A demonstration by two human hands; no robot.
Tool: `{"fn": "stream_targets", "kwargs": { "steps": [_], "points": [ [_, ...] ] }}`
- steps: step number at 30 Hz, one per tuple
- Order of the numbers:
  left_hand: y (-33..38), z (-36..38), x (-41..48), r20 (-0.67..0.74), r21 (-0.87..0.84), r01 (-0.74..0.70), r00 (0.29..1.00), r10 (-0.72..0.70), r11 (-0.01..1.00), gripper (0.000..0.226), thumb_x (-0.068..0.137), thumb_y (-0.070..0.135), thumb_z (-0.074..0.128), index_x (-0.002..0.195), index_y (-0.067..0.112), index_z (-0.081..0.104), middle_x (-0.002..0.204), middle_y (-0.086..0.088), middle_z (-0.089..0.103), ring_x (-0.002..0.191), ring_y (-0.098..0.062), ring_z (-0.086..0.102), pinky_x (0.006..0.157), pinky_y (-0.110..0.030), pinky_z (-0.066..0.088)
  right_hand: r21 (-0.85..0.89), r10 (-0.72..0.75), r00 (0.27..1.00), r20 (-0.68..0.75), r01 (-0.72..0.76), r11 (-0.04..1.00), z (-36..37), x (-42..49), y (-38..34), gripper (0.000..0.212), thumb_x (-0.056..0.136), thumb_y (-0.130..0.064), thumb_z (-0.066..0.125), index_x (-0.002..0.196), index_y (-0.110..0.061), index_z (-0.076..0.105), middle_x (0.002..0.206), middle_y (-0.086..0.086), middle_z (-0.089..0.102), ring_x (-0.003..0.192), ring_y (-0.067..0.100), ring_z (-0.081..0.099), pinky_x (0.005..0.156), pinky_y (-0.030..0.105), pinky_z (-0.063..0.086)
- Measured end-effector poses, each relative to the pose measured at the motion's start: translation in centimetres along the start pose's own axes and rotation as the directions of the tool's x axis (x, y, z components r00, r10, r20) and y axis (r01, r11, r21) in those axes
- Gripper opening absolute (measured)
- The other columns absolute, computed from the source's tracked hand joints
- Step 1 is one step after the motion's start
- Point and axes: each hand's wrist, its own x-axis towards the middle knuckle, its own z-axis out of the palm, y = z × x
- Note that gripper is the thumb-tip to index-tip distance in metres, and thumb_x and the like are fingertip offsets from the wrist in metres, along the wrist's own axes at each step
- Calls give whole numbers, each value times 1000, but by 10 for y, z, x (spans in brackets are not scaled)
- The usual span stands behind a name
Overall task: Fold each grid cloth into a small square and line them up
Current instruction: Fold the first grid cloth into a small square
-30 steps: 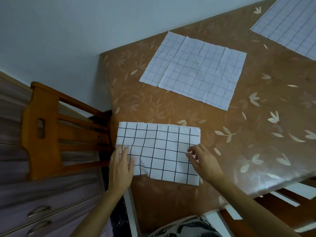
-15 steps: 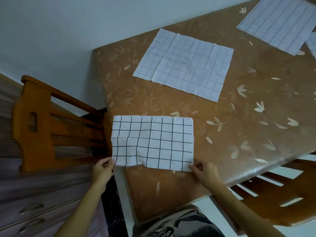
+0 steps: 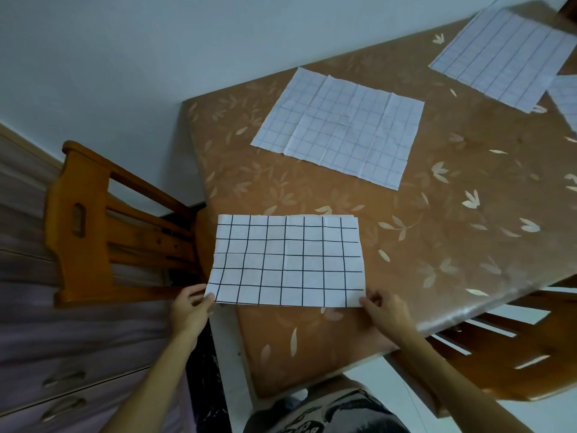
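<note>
A white cloth with a bold black grid lies folded into a rectangle near the table's front left corner. My left hand pinches its near left corner, and my right hand pinches its near right corner. Farther back a pale cloth with a thin grid lies flat and creased. Another thin-grid cloth lies at the far right, and the edge of a further cloth shows at the right border.
The table has a brown leaf-patterned cover. A wooden chair stands against its left side, another chair at the near right. A drawer unit fills the lower left. A wall runs behind.
Both hands slid from the top of the black-grid cloth down to its near corners and took hold of them. The cloth's near edge now lies straighter and flatter.
</note>
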Motion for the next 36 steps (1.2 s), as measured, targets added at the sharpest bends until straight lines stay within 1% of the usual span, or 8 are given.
{"fn": "stream_targets", "kwargs": {
  "steps": [10,14,16,18,20,24,32,36],
  "points": [
    [18,8,-4,164,-186,35,986,-5,982,64,89,7,70,146,14,40,134,-28,53,95,-25,68,93,-43,54,198,71,997,4,-71,978,1,-20,-6,12,90,-22,66,85,-13,60,75,4,66,65,15,61,60,26,47],
    [22,15,-17,222,19,-78,972,72,997,82,86,14,76,153,28,29,152,-12,38,106,-20,65,103,-44,50,348,70,998,5,-67,935,8,-37,-9,22,86,-17,71,99,-10,54,84,10,69,67,19,65,56,28,49],
    [14,20,-30,212,374,-318,944,253,871,86,85,14,76,154,26,28,158,-12,27,133,-30,47,108,-46,45,381,58,998,3,-55,923,15,-48,-10,23,86,-18,70,101,-13,53,85,9,70,71,21,66,56,29,49],
    [8,26,-51,248,654,-500,851,463,568,82,85,10,75,153,23,32,162,-17,14,147,-35,26,113,-46,40,406,49,999,-9,-41,913,22,-62,-12,19,89,-17,68,103,-16,55,87,7,70,70,20,68,51,21,48],
    [4,30,-76,355,707,-593,769,532,385,75,88,11,70,152,24,34,164,-16,8,151,-33,14,117,-42,35,431,10,1000,-14,-3,902,27,-79,-13,14,91,-13,66,103,-18,61,87,9,70,65,15,68,47,14,46],
    [-14,40,-124,591,585,-759,640,491,286,66,93,23,65,151,29,35,162,-4,20,150,-26,17,120,-39,31,407,-122,991,55,89,909,42,-114,-15,11,93,-11,63,98,-16,71,79,12,73,64,17,69,48,19,46],
    [-54,22,-156,498,372,-760,648,576,533,22,97,20,57,115,29,66,124,11,58,120,-7,49,99,-27,48,270,-318,926,205,259,927,71,-174,-25,16,94,-21,60,108,-23,67,93,-2,76,77,9,74,63,15,52],
    [-72,0,-158,450,217,-697,693,564,683,17,92,13,64,94,29,69,100,14,66,97,-2,61,87,-31,56,42,-406,898,168,405,913,82,-185,-12,48,84,-22,66,128,-33,53,98,-4,71,83,8,68,76,18,54]
  ]
}}
